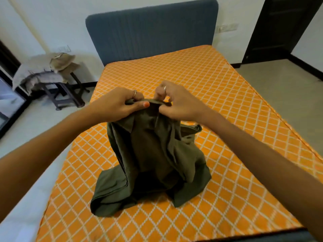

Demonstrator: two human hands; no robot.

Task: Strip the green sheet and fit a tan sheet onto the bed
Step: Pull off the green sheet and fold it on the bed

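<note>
The green sheet (153,159) is a dark olive, crumpled bundle, its lower folds resting on the middle of the bare orange, white-latticed mattress (218,105). The left hand (118,103) and right hand (178,102) each pinch its top edge, lifting it into a peak.

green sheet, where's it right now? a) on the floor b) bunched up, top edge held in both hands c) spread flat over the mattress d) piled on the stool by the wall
b: both the left hand and the right hand pinch the top edge of the green sheet, which hangs bunched onto the orange mattress.
</note>
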